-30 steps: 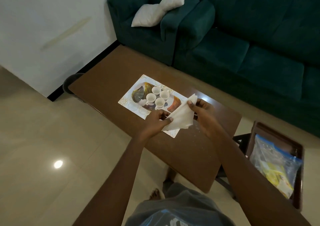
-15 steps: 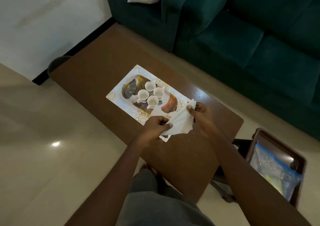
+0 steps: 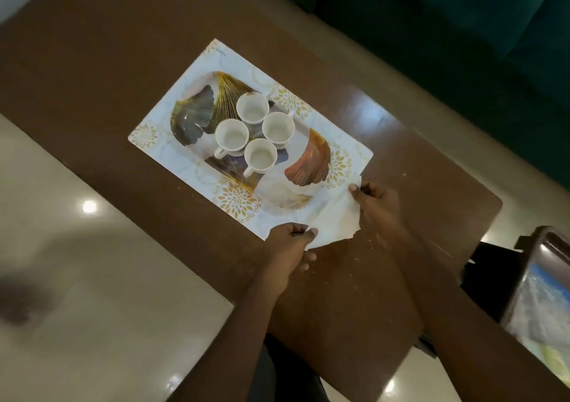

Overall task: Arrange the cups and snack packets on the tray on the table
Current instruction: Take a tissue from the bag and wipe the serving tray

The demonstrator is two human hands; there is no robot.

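Observation:
A white patterned tray (image 3: 160, 124) with leaf designs lies on the brown table (image 3: 354, 293). Several white cups (image 3: 256, 133) stand clustered at its middle. A white napkin (image 3: 334, 219) lies across the tray's near right corner and the table edge. My left hand (image 3: 290, 244) pinches its near corner. My right hand (image 3: 374, 201) pinches its far right corner. A plastic bag of snack packets (image 3: 543, 318) sits in a dark bin at the right edge.
A dark green sofa (image 3: 462, 31) runs along the far side of the table. The dark bin (image 3: 530, 256) stands on the floor to the right of the table. Glossy beige floor tiles (image 3: 92, 278) lie to the left.
Both hands have lowered the napkin from above the table onto the tray's near right corner. The view has tilted down and closer to the tray.

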